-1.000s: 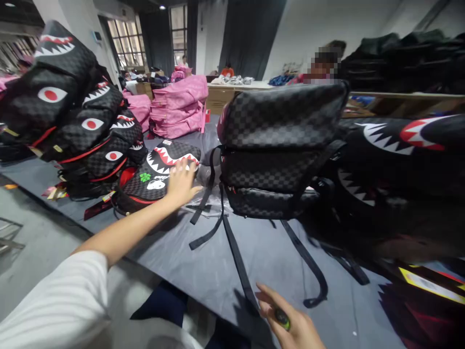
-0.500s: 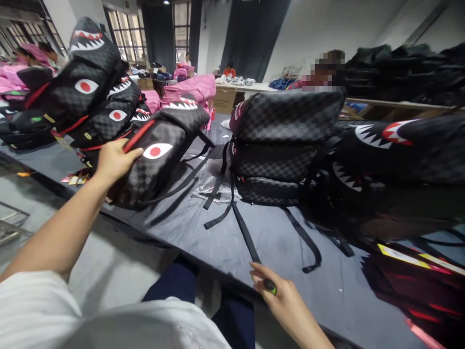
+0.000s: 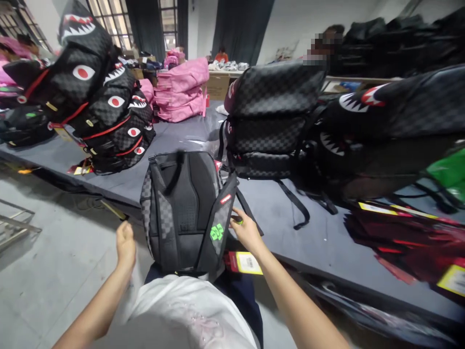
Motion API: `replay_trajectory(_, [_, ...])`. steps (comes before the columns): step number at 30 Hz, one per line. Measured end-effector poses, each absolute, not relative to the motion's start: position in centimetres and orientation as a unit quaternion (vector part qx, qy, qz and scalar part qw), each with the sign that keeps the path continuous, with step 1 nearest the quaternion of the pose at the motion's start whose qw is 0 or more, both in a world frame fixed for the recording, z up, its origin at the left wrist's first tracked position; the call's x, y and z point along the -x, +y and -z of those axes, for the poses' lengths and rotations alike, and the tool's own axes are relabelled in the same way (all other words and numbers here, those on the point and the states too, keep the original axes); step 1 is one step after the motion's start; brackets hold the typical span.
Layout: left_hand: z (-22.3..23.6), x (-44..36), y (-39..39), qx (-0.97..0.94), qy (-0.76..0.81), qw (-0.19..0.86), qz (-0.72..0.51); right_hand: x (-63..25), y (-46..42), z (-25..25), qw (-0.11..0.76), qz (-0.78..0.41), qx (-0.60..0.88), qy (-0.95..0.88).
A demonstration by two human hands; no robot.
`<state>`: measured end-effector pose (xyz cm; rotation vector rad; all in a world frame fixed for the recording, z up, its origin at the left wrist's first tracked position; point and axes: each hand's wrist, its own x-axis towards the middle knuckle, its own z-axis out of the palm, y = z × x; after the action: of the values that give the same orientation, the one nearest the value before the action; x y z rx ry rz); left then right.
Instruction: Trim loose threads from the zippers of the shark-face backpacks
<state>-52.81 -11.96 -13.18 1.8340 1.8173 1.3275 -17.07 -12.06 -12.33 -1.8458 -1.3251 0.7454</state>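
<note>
A black checkered backpack (image 3: 196, 203) stands at the table's front edge, close to my body, its padded back and shoulder straps facing up. A green patch (image 3: 217, 232) marks one strap, and a yellow-edged tag (image 3: 249, 263) hangs at its lower right. My right hand (image 3: 249, 231) is at the backpack's right side, fingers curled round a small black-and-green tool (image 3: 237, 220), mostly hidden. My left hand (image 3: 126, 242) is off the table, left of the backpack and apart from it. Its fingers are curled together; what they hold, if anything, cannot be made out.
Stacked black shark-face backpacks (image 3: 119, 102) stand at the left. More checkered backpacks (image 3: 272, 92) are piled right of centre, loose straps trailing on the table (image 3: 298, 257). Pink backpacks (image 3: 183, 87) sit behind. Dark red tagged pieces (image 3: 385, 242) lie at the right. People are in the background.
The backpack has come from the left stack side to the table edge before me, turned back side up. My left hand has let go of it; my right hand has moved up beside it.
</note>
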Motion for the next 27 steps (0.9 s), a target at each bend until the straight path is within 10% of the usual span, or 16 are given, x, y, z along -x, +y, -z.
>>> replay_trajectory(7, [17.0,44.3,-11.0,-0.921,0.359,0.036,-0.146,20.2,-13.6,8.6,0.359,-0.068,0.723,-0.587])
replay_trajectory(12, [21.3,42.3,-13.3,-0.926,0.363,0.019,-0.098,23.0,-12.0,10.2,0.416,-0.123,0.627,-0.646])
replay_trajectory(17, [15.6,40.7,-6.0,-0.912,0.301,0.003,-0.280,22.1,-12.2,17.3,0.403,0.074,0.575,-0.708])
replay_trajectory(27, [10.2,30.3,9.0,-0.988,0.075,-0.110,-0.075,19.9,-13.8,21.0,0.342,0.109,0.639,-0.681])
